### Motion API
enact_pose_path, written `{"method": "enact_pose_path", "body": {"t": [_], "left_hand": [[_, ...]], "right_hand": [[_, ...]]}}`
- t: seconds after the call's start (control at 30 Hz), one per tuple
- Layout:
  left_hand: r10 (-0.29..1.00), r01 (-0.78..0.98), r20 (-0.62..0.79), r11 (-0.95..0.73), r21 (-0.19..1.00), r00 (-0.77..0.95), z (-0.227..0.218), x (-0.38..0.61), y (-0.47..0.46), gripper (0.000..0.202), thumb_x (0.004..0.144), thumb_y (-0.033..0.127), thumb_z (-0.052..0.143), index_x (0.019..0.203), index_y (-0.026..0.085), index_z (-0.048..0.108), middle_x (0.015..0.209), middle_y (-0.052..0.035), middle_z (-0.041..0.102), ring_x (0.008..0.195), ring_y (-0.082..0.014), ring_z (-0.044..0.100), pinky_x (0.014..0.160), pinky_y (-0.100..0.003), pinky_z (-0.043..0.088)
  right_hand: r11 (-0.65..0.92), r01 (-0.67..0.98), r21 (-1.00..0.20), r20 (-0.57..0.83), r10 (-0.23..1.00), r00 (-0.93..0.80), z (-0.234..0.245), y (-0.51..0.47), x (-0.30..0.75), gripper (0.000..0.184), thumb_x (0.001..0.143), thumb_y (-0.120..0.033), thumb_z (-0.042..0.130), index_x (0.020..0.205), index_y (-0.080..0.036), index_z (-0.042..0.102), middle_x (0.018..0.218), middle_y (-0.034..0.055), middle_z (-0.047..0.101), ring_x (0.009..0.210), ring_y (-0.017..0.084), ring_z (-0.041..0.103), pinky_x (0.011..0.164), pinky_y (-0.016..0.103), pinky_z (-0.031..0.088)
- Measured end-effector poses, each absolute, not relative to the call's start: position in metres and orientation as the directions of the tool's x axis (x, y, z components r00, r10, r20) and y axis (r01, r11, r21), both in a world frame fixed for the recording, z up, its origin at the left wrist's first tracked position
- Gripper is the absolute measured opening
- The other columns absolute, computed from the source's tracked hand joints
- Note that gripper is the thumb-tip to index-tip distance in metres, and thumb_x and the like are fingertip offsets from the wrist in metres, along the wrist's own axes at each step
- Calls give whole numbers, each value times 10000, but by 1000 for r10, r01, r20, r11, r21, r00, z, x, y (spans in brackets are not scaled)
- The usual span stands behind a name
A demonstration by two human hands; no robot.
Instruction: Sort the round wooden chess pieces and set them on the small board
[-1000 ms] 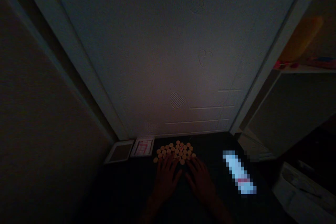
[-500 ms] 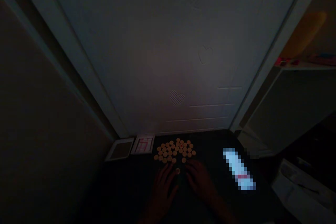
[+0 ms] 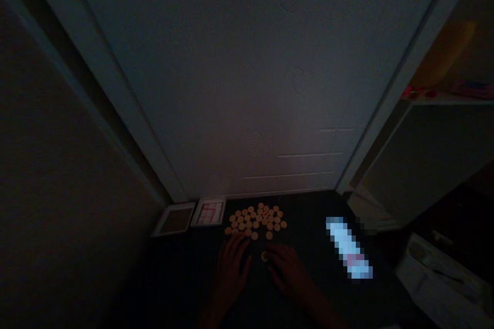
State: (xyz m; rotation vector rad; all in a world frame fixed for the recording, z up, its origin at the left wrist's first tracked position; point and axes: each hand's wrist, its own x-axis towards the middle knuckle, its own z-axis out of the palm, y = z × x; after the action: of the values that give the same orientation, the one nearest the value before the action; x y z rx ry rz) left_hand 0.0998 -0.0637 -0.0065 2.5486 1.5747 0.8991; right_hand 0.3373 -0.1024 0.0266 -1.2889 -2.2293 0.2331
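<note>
The scene is very dark. A cluster of several small round tan discs lies on a dark floor in front of a door. My left hand rests flat with fingers spread, just below the cluster's left part. My right hand lies beside it, fingertips touching a single disc pulled a little out of the cluster toward me. Whether the right fingers pinch that disc cannot be made out.
A pale door with heart shapes stands right behind the discs. Two shallow white box halves lie left of the cluster. A blurred bright oblong lies to the right. A white shelf unit stands at right.
Both hands drew back from the cluster toward me. One disc came out of the pile with them and now sits at my right fingertips.
</note>
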Motion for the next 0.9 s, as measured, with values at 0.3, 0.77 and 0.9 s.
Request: {"method": "enact_pose_path", "body": {"t": [0.3,0.77,0.9], "left_hand": [[808,819,467,-513,256,360,-4,114,-51,434,987,283,498,1419,281,520,1514,-68,493,1443,-304,383,1149,-554,375],[791,813,395,-560,158,467,7,148,-63,574,1016,382,462,1563,314,300,1613,-45,368,1488,-295,311,1170,-552,328],[784,801,369,-579,149,499,5,157,-68,567,1021,411,457,1560,322,307,1607,-36,381,1482,-294,323,1166,-558,333]], "right_hand": [[503,777,-379,381,850,-364,16,-101,362,435,967,-193,484,1387,-274,559,1375,75,633,1268,243,582,1050,451,471],[280,883,-378,504,862,-58,-17,-93,415,377,991,-295,473,1345,-263,597,1294,104,666,1188,288,630,974,492,530],[271,887,-375,499,865,-53,-19,-93,416,366,989,-295,484,1329,-256,612,1291,108,669,1184,289,634,971,483,535]]}}
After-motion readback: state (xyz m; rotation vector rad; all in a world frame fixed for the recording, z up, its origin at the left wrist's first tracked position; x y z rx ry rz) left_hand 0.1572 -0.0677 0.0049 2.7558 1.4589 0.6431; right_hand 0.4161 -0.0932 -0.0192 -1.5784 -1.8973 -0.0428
